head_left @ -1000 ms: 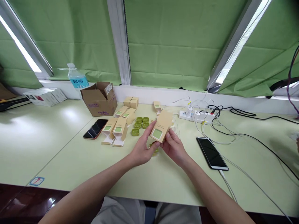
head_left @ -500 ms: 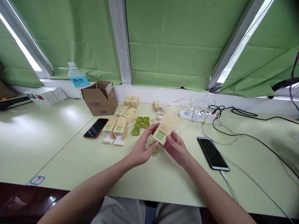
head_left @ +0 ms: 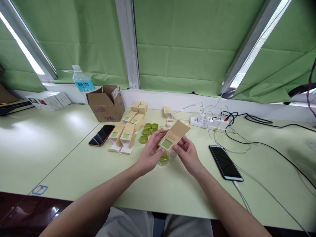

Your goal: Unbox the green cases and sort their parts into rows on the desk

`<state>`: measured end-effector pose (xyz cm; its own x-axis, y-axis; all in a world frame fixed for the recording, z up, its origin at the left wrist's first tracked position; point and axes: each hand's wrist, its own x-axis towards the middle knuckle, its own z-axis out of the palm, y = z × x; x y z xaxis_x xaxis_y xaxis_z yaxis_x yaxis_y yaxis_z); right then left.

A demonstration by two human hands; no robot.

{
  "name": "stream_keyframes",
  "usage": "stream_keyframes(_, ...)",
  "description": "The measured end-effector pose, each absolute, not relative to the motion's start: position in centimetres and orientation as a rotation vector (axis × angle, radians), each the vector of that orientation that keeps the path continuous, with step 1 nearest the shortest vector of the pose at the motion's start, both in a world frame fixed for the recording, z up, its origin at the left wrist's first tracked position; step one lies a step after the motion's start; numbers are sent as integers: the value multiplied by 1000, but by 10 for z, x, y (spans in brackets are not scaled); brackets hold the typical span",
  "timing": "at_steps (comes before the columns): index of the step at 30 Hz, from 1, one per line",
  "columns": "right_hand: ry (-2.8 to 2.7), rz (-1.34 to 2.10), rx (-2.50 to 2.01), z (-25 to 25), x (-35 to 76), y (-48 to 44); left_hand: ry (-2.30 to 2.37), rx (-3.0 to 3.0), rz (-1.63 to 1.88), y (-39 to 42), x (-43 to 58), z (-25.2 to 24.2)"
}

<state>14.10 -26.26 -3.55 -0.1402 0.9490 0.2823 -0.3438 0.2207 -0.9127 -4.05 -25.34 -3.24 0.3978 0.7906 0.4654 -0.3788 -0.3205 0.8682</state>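
Standing left and far, a brown carton (head_left: 105, 110) backs a dark phone (head_left: 101, 135); tan boxes (head_left: 127, 133) and green cases (head_left: 144, 139) follow. At centre, your left hand (head_left: 149, 154) curls its fingers round the printed box (head_left: 170, 140) above the table (head_left: 86, 181); your right hand (head_left: 189, 154) grips its right side. Further right, a power strip (head_left: 209, 123) lies far, a white-bezelled phone (head_left: 225, 163) near.

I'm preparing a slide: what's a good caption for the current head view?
Left hand and right hand hold a tan carton above a pale green desk.

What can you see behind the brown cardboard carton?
A blue-labelled plastic bottle: its cap and label show. The brown cardboard carton hides its base and anything low behind.
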Motion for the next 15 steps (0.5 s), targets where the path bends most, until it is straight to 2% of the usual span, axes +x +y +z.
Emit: stream_keyframes(15,-1159,1068,-712,-39,121,-276,529,1345,1271,-256,-39,-26)
